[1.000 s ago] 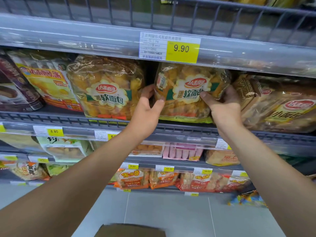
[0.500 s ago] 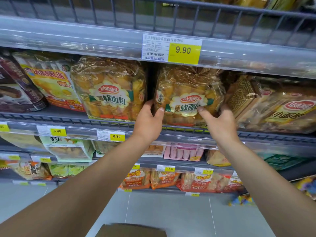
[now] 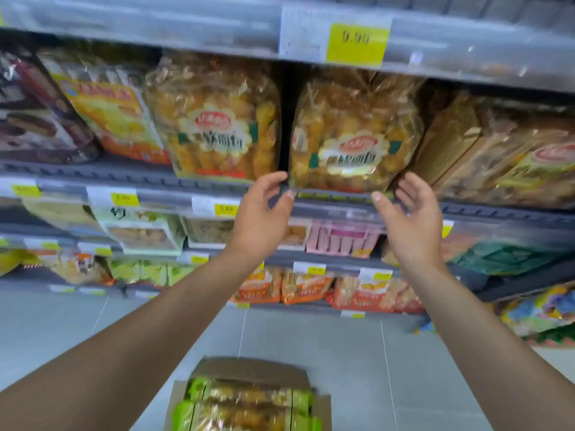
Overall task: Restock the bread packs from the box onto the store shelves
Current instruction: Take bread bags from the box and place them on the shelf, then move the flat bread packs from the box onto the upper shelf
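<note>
A clear bread pack (image 3: pixel 354 132) with a white, green and red label stands upright on the grey wire shelf (image 3: pixel 485 209), right of a matching pack (image 3: pixel 217 119). My left hand (image 3: pixel 264 213) and my right hand (image 3: pixel 410 219) hover just below and in front of it, fingers spread, holding nothing. On the floor below sits an open cardboard box (image 3: pixel 249 371) with green-edged bread packs (image 3: pixel 245 405) inside. The picture is blurred.
Other bagged breads fill the same shelf: a yellow pack (image 3: pixel 109 113) and dark pack (image 3: pixel 34 126) at left, brown packs (image 3: pixel 504 154) at right. Lower shelves hold smaller snack packs. A yellow price tag (image 3: pixel 357 42) hangs on the shelf rail above. Grey tiled floor lies below.
Both hands let go of the right-hand bread pack and drew back down from it. The pack now stands on the shelf. The view tilted down, revealing the box.
</note>
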The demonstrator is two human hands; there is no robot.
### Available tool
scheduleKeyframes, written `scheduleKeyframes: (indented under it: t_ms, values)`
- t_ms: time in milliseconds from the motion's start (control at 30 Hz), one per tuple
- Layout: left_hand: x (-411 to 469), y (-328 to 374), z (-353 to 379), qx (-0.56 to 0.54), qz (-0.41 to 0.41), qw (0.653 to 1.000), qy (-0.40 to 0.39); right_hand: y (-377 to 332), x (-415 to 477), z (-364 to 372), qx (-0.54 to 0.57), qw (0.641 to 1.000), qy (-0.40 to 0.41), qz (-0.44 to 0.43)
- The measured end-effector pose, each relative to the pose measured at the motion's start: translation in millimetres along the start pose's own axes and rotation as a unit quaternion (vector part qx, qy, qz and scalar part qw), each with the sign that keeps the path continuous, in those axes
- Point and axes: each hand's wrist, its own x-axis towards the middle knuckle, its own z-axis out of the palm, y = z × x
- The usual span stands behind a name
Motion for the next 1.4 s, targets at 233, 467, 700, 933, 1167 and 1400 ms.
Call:
scheduleKeyframes:
  t_ms: [233, 467, 700, 933, 1167, 1400]
  values:
    - [-61.6, -100.4, -54.5, 0.149, -0.028, 0.989, 0.002, 80.3, -69.9, -1.2, -0.064, 0.997, -0.016, 0.038]
    - [-150.0, -230.9, -112.8, 0.304, -0.279, 0.909, -0.051, 188.9, -168.2, -12.3, -0.175, 0.940, -0.155, 0.250]
    - [-238.5, -323.1, -148.2, 0.320, -0.404, 0.855, -0.057, 266.7, -271.9, -31.3, -0.249, 0.825, -0.231, 0.453]
    - [-280.8, -383.3, -155.9, 0.284, -0.516, 0.802, -0.095, 313.7, -331.9, -24.3, -0.306, 0.744, -0.291, 0.518]
    - [-301.7, -436.2, -143.2, 0.185, -0.535, 0.809, -0.160, 394.1, -379.8, -20.4, -0.213, 0.752, -0.271, 0.562]
    - [-311.3, -443.2, -142.9, 0.252, -0.485, 0.820, -0.167, 357.2, -388.3, -2.9, -0.196, 0.771, -0.234, 0.559]
